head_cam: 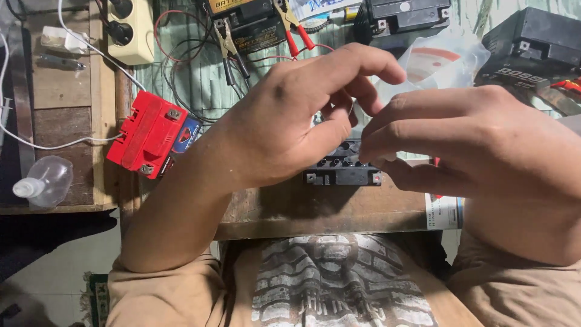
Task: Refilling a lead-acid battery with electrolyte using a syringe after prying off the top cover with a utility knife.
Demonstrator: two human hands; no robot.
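Head cam is looking down at both hands hovering over a small black battery (342, 171) that's sitting on the wooden bench (315, 212), right under the fingertips. Left hand (284, 121) is curling its fingers in above the battery's top, and right hand (478, 142) is pinching toward the same spot; can't tell if either is actually gripping anything, since the fingers are blocking it. A red battery (148, 133) is lying well off to the left, with clamp leads (233, 48) behind.

Counted: two hands (290, 121) (478, 145); one red battery (148, 133); four black batteries (342, 169) (405, 15) (532, 45) (248, 24); one squeeze bottle (42, 181); one power strip (130, 27).
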